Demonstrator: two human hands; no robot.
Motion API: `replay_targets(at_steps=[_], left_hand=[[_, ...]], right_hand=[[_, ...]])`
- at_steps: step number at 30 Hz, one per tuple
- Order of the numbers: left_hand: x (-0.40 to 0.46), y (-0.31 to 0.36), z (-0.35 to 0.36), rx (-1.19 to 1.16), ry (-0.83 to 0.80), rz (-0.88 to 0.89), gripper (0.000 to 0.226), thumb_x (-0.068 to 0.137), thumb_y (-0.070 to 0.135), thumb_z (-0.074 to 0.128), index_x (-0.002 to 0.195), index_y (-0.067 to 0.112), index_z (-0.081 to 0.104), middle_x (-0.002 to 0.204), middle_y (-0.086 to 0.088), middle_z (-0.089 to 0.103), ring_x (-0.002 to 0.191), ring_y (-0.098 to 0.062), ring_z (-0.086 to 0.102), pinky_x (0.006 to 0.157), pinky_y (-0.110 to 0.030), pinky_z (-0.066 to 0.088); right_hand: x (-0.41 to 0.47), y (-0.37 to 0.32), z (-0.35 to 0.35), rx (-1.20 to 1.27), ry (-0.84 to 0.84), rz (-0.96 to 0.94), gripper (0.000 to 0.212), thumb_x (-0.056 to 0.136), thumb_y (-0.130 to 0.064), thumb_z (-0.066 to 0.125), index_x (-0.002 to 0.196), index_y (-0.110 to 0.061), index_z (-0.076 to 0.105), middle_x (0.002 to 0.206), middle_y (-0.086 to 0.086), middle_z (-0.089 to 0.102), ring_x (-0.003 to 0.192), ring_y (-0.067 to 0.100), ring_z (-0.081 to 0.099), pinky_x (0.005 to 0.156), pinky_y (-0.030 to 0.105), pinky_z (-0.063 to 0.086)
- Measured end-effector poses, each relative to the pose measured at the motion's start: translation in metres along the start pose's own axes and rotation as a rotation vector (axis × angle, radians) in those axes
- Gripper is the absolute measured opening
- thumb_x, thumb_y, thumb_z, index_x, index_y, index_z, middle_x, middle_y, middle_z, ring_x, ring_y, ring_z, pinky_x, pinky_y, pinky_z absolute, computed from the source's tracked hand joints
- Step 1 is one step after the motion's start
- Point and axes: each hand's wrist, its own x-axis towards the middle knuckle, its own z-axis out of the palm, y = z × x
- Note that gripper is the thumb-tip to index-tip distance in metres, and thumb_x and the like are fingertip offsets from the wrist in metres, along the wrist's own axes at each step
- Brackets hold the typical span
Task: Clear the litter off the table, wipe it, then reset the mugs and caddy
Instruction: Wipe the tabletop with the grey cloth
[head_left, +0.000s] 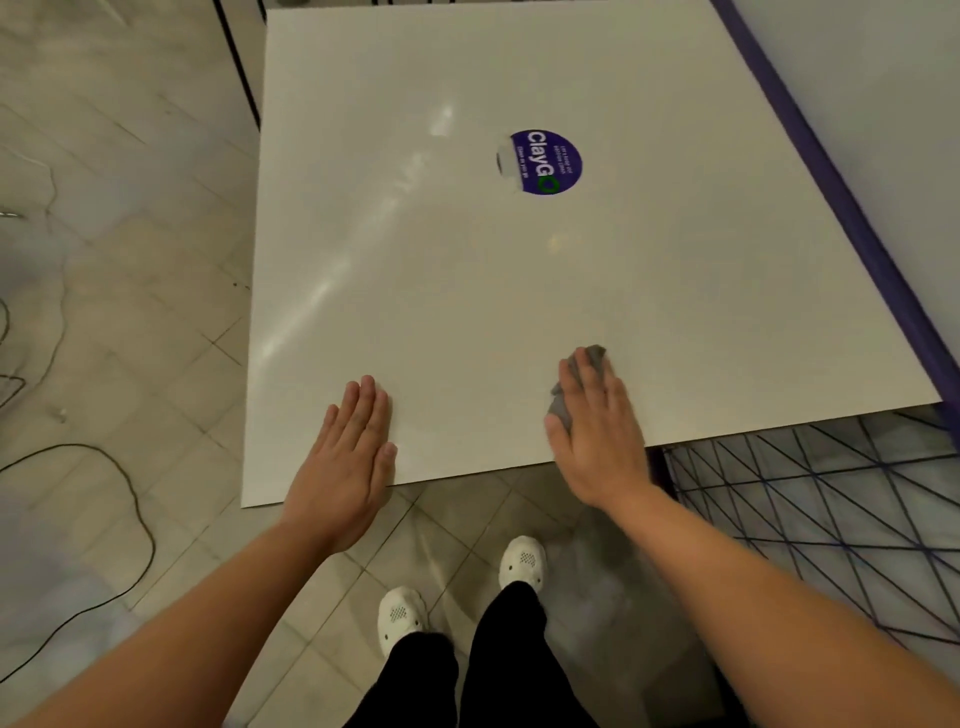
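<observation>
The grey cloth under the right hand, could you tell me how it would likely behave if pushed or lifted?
The grey cloth looks floppy: it bunches beneath the flat right hand. It probably glides easily on the glossy table. Lifted, it would likely droop.

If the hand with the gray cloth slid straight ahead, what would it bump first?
Probably nothing: the right hand on the cloth points across bare table; the sticker lies flat, slightly left.
</observation>
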Motion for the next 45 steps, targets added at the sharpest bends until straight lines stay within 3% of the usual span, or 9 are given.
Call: replay_targets(at_steps=[7,12,16,18,26,33,38,41,45], left_hand=[[-0.018,-0.045,-0.010,-0.008,0.020,0.013,0.061,0.097,0.045,0.004,0.151,0.017,-0.003,0.159,0.001,-0.015,0.145,-0.009,-0.020,0.120,-0.033,-0.005],[-0.033,-0.075,-0.021,0.009,0.048,-0.068,0.062,0.096,0.046,0.001,0.150,0.018,-0.006,0.158,0.003,-0.016,0.144,-0.007,-0.022,0.118,-0.028,-0.010],[-0.043,-0.087,-0.024,-0.020,0.057,-0.115,0.061,0.095,0.047,0.001,0.149,0.019,-0.009,0.158,0.003,-0.018,0.143,-0.005,-0.024,0.117,-0.025,-0.012],[-0.046,-0.090,-0.023,-0.033,0.076,-0.142,0.061,0.095,0.046,0.000,0.149,0.019,-0.009,0.157,0.004,-0.018,0.142,-0.004,-0.024,0.116,-0.024,-0.012],[-0.059,-0.107,-0.029,-0.039,0.102,-0.203,0.064,0.093,0.049,-0.001,0.150,0.020,-0.007,0.158,0.005,-0.015,0.144,-0.004,-0.020,0.117,-0.023,-0.010],[-0.059,-0.135,-0.044,-0.043,0.116,-0.215,0.067,0.092,0.050,0.000,0.151,0.018,-0.002,0.158,0.005,-0.013,0.144,-0.004,-0.018,0.117,-0.022,-0.010],[-0.046,-0.166,-0.070,-0.059,0.118,-0.131,0.067,0.094,0.054,0.000,0.150,0.018,0.000,0.158,0.005,-0.011,0.144,-0.003,-0.018,0.116,-0.021,-0.010],[-0.034,-0.186,-0.092,-0.080,0.076,-0.056,0.069,0.093,0.059,-0.003,0.151,0.021,0.002,0.158,0.006,-0.009,0.143,-0.003,-0.018,0.115,-0.019,-0.012],[-0.016,-0.200,-0.131,-0.307,0.017,-0.016,0.062,0.098,0.049,0.018,0.152,0.022,0.018,0.159,0.004,0.017,0.146,-0.006,0.011,0.116,-0.021,0.008]], right_hand=[[-0.025,-0.129,0.027,0.106,-0.024,-0.336,0.056,0.098,-0.035,0.029,0.151,-0.017,0.025,0.159,0.001,0.017,0.148,0.021,0.005,0.118,0.036,0.009],[-0.029,-0.114,0.025,0.250,0.029,-0.345,0.053,0.099,-0.031,0.029,0.149,-0.014,0.028,0.158,0.002,0.021,0.148,0.018,0.007,0.120,0.029,0.004],[-0.013,-0.076,0.013,0.138,0.063,-0.024,0.060,0.099,-0.041,0.014,0.153,-0.016,0.011,0.161,0.002,0.004,0.148,0.018,-0.006,0.121,0.038,0.005],[-0.009,-0.087,0.013,0.072,0.042,0.018,0.064,0.096,-0.044,0.012,0.153,-0.014,0.007,0.161,0.004,-0.002,0.148,0.022,-0.009,0.121,0.042,0.006],[0.000,-0.189,0.025,0.060,-0.070,-0.283,0.069,0.097,-0.050,0.015,0.153,-0.016,-0.005,0.159,0.006,-0.018,0.144,0.023,-0.023,0.120,0.039,-0.006],[0.002,-0.260,0.036,0.135,-0.112,-0.514,0.067,0.099,-0.051,0.022,0.154,-0.018,0.003,0.161,0.002,-0.010,0.146,0.021,-0.020,0.120,0.037,-0.007],[0.014,-0.295,0.041,0.188,-0.089,-0.595,0.054,0.100,-0.038,0.031,0.150,-0.020,0.026,0.160,-0.002,0.016,0.147,0.021,0.007,0.120,0.037,0.014],[0.029,-0.314,0.028,0.471,-0.075,-0.493,0.046,0.097,-0.019,0.044,0.142,-0.023,0.038,0.149,-0.006,0.037,0.130,0.019,0.033,0.108,0.037,0.034],[0.049,-0.345,0.002,0.756,0.014,-0.337,0.050,0.091,-0.012,0.055,0.132,-0.028,0.030,0.135,-0.007,0.037,0.120,0.011,0.044,0.099,0.024,0.041]])
